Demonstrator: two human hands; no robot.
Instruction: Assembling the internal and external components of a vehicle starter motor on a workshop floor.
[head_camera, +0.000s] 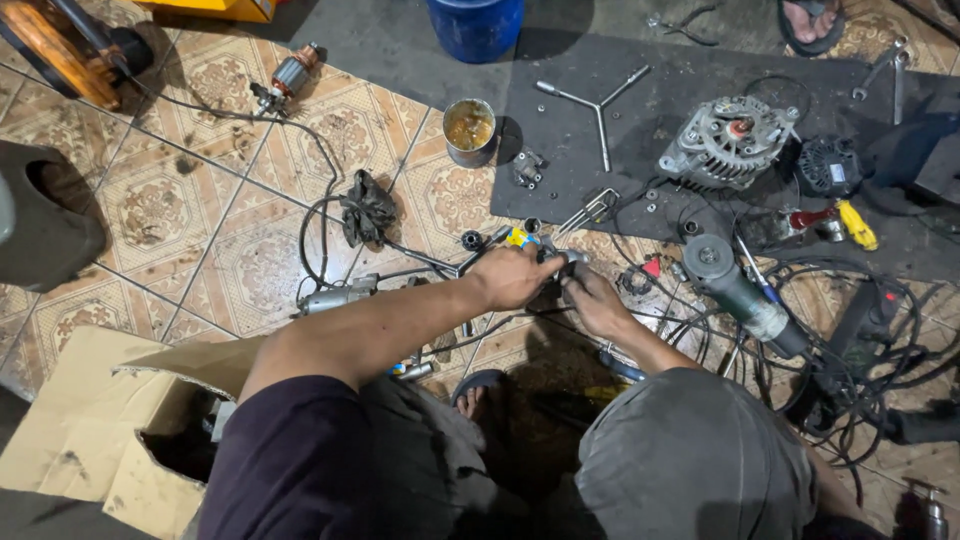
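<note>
Hands: left hand (512, 277) and right hand (592, 300) both closed on a small grey metal part (560, 258), just below the dark rubber mat (560, 150) bearing a silver ribbed alternator (725, 142).

Both hands (555, 285) on metal part (565, 258)

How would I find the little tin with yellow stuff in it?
Start at the dark mat lying on the patterned floor tiles. Just off its left edge stands the round metal tin, below the blue bucket. It alone is open-topped, with yellowish-brown grease inside.
</note>
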